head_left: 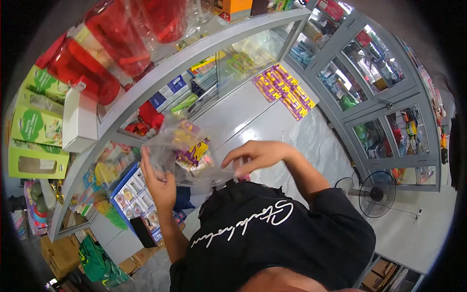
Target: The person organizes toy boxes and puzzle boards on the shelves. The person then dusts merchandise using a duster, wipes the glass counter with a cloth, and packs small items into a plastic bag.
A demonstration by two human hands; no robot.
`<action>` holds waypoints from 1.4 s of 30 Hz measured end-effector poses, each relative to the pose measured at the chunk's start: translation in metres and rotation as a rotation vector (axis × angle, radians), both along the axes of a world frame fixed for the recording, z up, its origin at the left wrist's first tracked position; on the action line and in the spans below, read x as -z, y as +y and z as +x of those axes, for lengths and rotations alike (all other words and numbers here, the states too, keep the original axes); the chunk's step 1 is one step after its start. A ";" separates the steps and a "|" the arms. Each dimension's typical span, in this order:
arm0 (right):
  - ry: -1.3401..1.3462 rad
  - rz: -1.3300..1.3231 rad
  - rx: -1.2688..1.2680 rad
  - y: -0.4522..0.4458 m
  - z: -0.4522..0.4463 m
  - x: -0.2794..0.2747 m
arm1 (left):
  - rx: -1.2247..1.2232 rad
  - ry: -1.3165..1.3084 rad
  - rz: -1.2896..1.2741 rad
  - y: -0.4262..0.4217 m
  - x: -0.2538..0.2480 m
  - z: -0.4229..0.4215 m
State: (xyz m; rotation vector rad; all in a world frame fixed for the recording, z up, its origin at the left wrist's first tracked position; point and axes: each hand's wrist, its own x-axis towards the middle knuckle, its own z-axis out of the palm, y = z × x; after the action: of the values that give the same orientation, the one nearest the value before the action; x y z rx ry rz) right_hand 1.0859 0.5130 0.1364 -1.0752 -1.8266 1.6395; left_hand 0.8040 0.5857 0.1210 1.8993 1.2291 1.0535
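Note:
A clear plastic bag (187,173) spreads in front of my chest, with several purple-and-yellow packets (194,153) showing inside or through it. My left hand (159,187) holds the bag's left side, fingers stretched upward along the film and thumb bent inward. On the other side, my right hand (260,155) has its fingers curved down at the bag's near right edge. The fingertips appear to grip the film, though the contact is partly hidden. More purple-and-yellow packets (287,90) lie in rows on the grey surface beyond.
A curved glass display case (194,53) arches along the left and far side, topped by red plastic-wrapped items (119,36) and green boxes (36,119). Glass-door cabinets (374,82) stand at right. A black fan (377,193) is below them, and a green wrapped bag (99,263) is low at left.

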 end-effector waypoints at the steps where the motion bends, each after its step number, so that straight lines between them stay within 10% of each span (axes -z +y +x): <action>1: -0.059 -0.105 0.173 -0.003 0.025 0.004 | -0.020 0.004 -0.011 -0.001 -0.001 0.003; 8: -1.034 0.285 1.147 0.069 0.196 0.196 | -0.085 0.089 0.054 -0.007 -0.006 0.029; 19: -1.143 0.294 1.226 0.117 0.207 0.238 | -0.143 0.189 0.062 -0.010 -0.001 0.043; 23: -0.906 0.239 1.092 0.094 0.200 0.215 | -0.147 0.146 0.053 -0.010 -0.005 0.042; 27: 0.095 -0.160 0.850 0.037 0.155 0.107 | -0.123 0.150 0.096 -0.005 -0.004 0.031; 31: 0.379 -0.087 0.403 0.004 0.069 0.029 | -0.052 0.029 -0.190 -0.007 -0.017 0.025; 38: -0.221 -0.268 0.198 0.056 -0.071 0.035 | 0.139 0.147 0.044 -0.003 -0.020 -0.002; 42: -0.533 0.371 0.638 0.085 -0.114 0.075 | 0.162 0.128 -0.004 -0.004 -0.011 -0.017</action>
State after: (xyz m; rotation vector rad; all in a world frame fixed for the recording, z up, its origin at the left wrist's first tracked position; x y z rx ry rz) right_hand 0.9717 0.5976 0.0618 -1.7824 -1.7127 0.6537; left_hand 0.7871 0.5813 0.1325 2.0516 1.1235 0.8551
